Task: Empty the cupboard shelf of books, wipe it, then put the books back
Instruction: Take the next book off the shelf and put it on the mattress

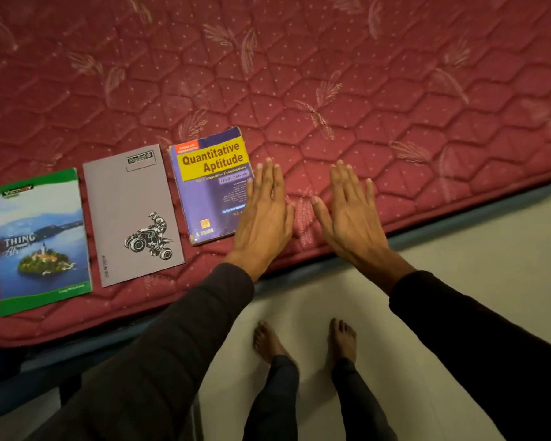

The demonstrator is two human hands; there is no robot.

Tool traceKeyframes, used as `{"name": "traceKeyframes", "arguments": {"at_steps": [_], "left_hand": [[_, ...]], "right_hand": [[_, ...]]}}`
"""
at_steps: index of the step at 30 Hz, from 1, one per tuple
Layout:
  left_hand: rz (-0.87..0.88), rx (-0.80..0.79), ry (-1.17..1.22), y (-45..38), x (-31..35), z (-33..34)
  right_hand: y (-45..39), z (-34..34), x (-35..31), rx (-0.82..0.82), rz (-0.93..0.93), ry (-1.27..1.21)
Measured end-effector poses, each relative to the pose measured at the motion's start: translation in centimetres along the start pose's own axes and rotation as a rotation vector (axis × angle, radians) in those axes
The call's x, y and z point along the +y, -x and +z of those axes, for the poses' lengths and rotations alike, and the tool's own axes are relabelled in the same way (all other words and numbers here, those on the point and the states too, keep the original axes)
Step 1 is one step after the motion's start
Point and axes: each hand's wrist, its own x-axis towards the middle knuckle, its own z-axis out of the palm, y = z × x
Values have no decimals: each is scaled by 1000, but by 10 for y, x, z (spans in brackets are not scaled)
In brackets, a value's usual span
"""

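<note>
Three books lie flat in a row near the front edge of a red quilted mattress (pixel 331 74). At the left is a green-edged notebook with a lake picture (pixel 42 243). Beside it lies a grey notebook with a quad-bike drawing (pixel 131 214). To the right is a thick blue and yellow "Quantitative Aptitude" book (pixel 210 186). My left hand (pixel 264 211) is held flat, palm down, fingers apart, overlapping that book's right edge. My right hand (pixel 350 214) is stretched flat over the mattress a little to the right, holding nothing. No cupboard or shelf is in view.
The mattress rests on a dark blue bed frame (pixel 458 221) whose edge runs diagonally across the view. Below it is a pale floor (pixel 458 275), where my bare feet (pixel 303 342) stand close to the bed. Dark sleeves cover both arms.
</note>
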Motion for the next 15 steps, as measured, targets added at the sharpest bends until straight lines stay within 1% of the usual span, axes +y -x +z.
{"name": "traceKeyframes", "arguments": {"at_steps": [5, 9, 15], "left_hand": [[58, 15, 35, 1, 46, -26], [117, -13, 57, 3, 85, -38], [225, -73, 99, 10, 150, -58]], "right_hand": [[26, -40, 12, 37, 81, -26], [49, -73, 22, 81, 159, -39], [85, -128, 42, 193, 261, -43]]}}
